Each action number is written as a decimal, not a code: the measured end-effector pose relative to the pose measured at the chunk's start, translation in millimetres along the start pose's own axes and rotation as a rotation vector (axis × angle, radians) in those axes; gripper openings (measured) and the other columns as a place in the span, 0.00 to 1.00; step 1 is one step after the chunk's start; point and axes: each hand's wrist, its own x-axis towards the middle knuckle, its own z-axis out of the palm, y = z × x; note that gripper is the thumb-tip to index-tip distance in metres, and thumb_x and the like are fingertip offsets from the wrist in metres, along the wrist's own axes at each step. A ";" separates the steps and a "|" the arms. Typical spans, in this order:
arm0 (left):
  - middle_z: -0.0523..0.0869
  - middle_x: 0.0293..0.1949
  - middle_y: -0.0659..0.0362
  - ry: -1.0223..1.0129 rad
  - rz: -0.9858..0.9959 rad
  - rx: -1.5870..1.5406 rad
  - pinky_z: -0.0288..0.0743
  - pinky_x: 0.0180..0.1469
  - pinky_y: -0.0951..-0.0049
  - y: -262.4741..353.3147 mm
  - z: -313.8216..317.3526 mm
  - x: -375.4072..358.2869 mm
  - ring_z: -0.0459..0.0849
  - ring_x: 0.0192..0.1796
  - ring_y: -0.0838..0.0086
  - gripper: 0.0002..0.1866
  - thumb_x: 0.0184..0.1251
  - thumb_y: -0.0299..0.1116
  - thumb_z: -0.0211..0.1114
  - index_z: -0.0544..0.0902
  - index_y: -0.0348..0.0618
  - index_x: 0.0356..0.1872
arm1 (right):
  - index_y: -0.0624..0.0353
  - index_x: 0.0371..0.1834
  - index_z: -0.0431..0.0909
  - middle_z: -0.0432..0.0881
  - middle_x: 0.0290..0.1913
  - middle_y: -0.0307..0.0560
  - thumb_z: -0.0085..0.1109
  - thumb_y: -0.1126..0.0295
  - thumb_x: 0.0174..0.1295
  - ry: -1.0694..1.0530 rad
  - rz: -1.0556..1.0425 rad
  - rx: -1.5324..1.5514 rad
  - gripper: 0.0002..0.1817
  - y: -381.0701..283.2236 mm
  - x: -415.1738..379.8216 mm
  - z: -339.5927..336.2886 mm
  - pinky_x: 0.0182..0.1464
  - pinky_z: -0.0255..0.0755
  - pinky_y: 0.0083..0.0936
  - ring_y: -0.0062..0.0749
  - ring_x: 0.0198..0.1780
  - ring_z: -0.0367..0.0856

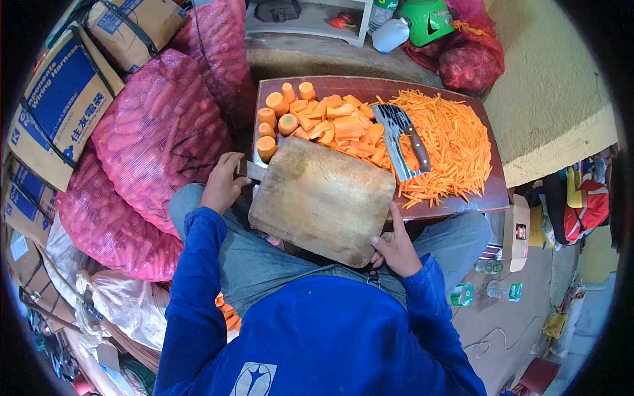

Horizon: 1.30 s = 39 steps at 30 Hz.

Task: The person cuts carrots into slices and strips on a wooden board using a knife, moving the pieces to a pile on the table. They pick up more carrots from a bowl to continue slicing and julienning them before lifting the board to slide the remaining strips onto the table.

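A worn wooden cutting board (322, 200) lies tilted over my lap, its far edge by the carrot pieces. My left hand (226, 182) is closed around the handle of a knife (252, 171) whose blade runs behind the board's left edge. At the board's lower right corner, my right hand (395, 245) grips the edge, thumb on top. Beyond the board, a dark red table (429, 210) bears carrot chunks (343, 122), upright carrot stubs (277, 102) and a heap of shredded carrot (452, 142). A cleaver (401, 142) with a patterned blade rests against the shreds.
Pink mesh sacks of carrots (155, 138) and strapped cardboard boxes (59, 105) crowd the left. Red mesh bags (470, 63) and a green container (428, 23) stand behind the table. Plastic bottles (462, 294) lie on the floor at right, near an open box (516, 231).
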 end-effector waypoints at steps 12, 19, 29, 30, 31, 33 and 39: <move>0.77 0.73 0.43 -0.072 -0.064 0.088 0.76 0.72 0.57 18.5 -1.1 11.4 0.79 0.73 0.46 0.36 0.51 0.28 0.76 0.84 0.44 0.68 | 0.45 0.90 0.22 0.84 0.35 0.52 0.61 0.77 0.75 -0.044 0.055 0.092 0.57 -4.2 -16.2 0.0 0.32 0.83 0.29 0.33 0.31 0.88; 0.79 0.71 0.43 -0.095 -0.135 0.027 0.75 0.74 0.56 18.7 0.4 19.6 0.79 0.73 0.46 0.35 0.49 0.29 0.75 0.86 0.44 0.66 | 0.54 0.85 0.54 0.87 0.37 0.55 0.65 0.75 0.72 0.103 -0.077 -0.219 0.41 -7.2 -16.2 -15.2 0.37 0.82 0.33 0.44 0.33 0.90; 0.82 0.66 0.45 0.236 0.020 0.020 0.76 0.71 0.56 30.3 15.4 25.6 0.83 0.66 0.50 0.30 0.52 0.25 0.72 0.86 0.38 0.62 | 0.61 0.68 0.79 0.87 0.51 0.62 0.69 0.64 0.70 0.708 -0.827 -1.063 0.25 -117.5 44.2 -69.0 0.49 0.82 0.46 0.57 0.51 0.88; 0.84 0.63 0.45 0.322 0.018 0.020 0.76 0.70 0.55 43.2 19.1 27.0 0.84 0.64 0.49 0.28 0.53 0.24 0.71 0.86 0.37 0.60 | 0.61 0.68 0.79 0.87 0.51 0.62 0.69 0.64 0.70 0.719 -0.824 -1.071 0.25 -118.2 55.8 -77.5 0.49 0.82 0.46 0.57 0.51 0.88; 0.84 0.63 0.45 0.327 0.024 0.010 0.76 0.70 0.55 53.3 23.4 31.4 0.84 0.64 0.49 0.28 0.53 0.24 0.71 0.86 0.37 0.60 | 0.60 0.68 0.78 0.88 0.51 0.61 0.69 0.61 0.70 0.712 -0.723 -1.126 0.27 -116.2 69.9 -85.9 0.50 0.82 0.48 0.59 0.51 0.88; 0.86 0.59 0.46 0.184 0.246 -0.049 0.76 0.66 0.54 70.9 31.6 45.4 0.83 0.63 0.49 0.23 0.57 0.27 0.73 0.87 0.38 0.57 | 0.60 0.69 0.77 0.88 0.51 0.61 0.70 0.58 0.69 0.700 -0.630 -1.181 0.29 -120.7 85.6 -94.8 0.51 0.82 0.49 0.61 0.52 0.88; 0.86 0.57 0.47 0.089 0.433 0.063 0.71 0.66 0.51 131.7 87.5 100.1 0.82 0.63 0.50 0.23 0.63 0.38 0.76 0.87 0.43 0.59 | 0.63 0.74 0.73 0.89 0.50 0.66 0.74 0.57 0.61 0.486 -0.292 -0.816 0.40 -117.1 120.2 -111.8 0.52 0.82 0.48 0.59 0.52 0.90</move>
